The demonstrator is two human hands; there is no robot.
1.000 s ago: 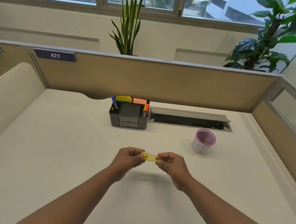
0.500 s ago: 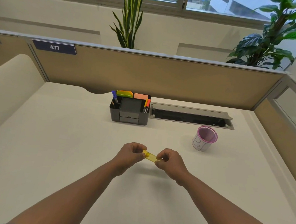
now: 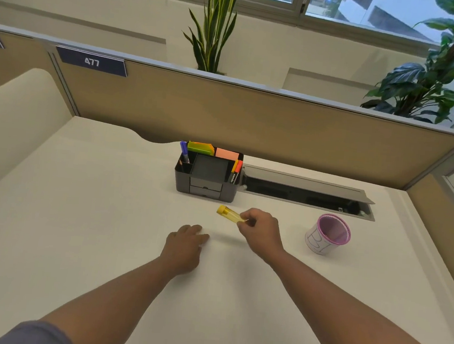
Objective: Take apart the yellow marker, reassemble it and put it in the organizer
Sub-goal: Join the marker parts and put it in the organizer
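Observation:
The yellow marker (image 3: 228, 214) is in one piece, held above the desk and pointing up-left toward the organizer. My right hand (image 3: 260, 230) pinches its near end. My left hand (image 3: 185, 247) rests palm-down on the desk (image 3: 90, 228), holding nothing, fingers loosely together. The dark grey organizer (image 3: 207, 182) stands just beyond the marker, holding a blue pen, orange and yellow markers and coloured sticky notes.
A pink-rimmed mesh cup (image 3: 328, 234) stands to the right of my right hand. An open cable tray (image 3: 307, 193) is sunk into the desk behind it. A tan partition (image 3: 252, 124) closes the desk's far edge, with plants beyond.
My left hand has let go of the marker and dropped to the desk. My right hand has carried the marker forward toward the organizer.

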